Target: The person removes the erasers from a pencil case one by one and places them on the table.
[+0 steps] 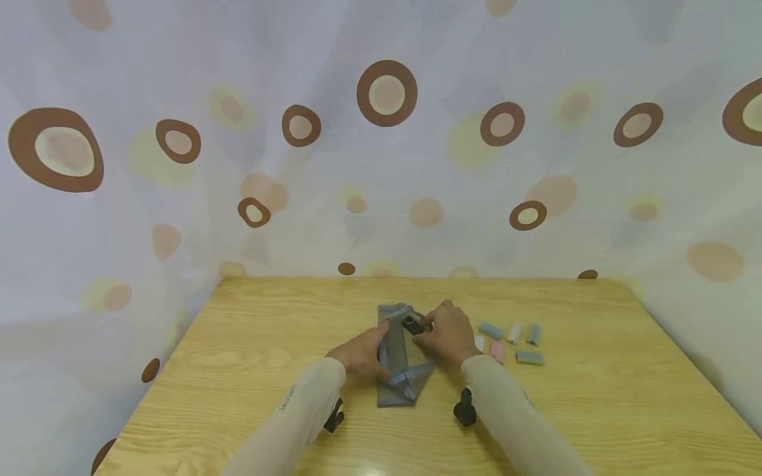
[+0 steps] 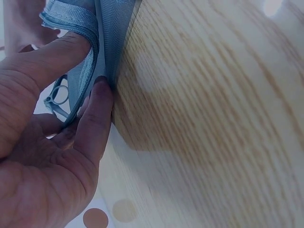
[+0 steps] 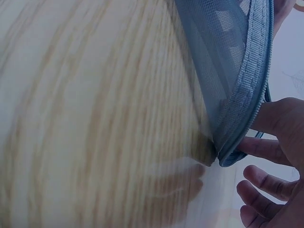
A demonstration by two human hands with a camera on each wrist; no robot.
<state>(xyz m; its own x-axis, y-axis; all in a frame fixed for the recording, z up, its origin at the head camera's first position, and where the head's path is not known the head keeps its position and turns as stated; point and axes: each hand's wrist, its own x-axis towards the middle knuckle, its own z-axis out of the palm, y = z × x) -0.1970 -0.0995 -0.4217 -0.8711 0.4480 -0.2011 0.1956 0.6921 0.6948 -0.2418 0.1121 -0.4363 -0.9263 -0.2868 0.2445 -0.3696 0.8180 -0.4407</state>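
Note:
A grey mesh zipper pouch (image 1: 395, 350) lies on the table between both hands, its zipped edge pulled open. My left hand (image 1: 363, 352) grips the pouch's left side. In the left wrist view the thumb hooks over the zipper band (image 2: 71, 16) while the fingers (image 2: 95, 118) press the mesh from outside. At the upper right of the pouch, my right hand (image 1: 449, 334) pinches its edge. The right wrist view has thumb and forefinger at the zipper (image 3: 259, 111), the other fingers loosely curled. A small black object (image 1: 412, 324) with a round end sits right at the right fingertips.
To the right of the right hand lie several small pieces: a blue one (image 1: 491, 330), a white one (image 1: 514, 332), a pink one (image 1: 497, 352) and a grey one (image 1: 529, 357). A patterned curtain (image 1: 387, 165) hangs behind the wooden table (image 1: 268, 317).

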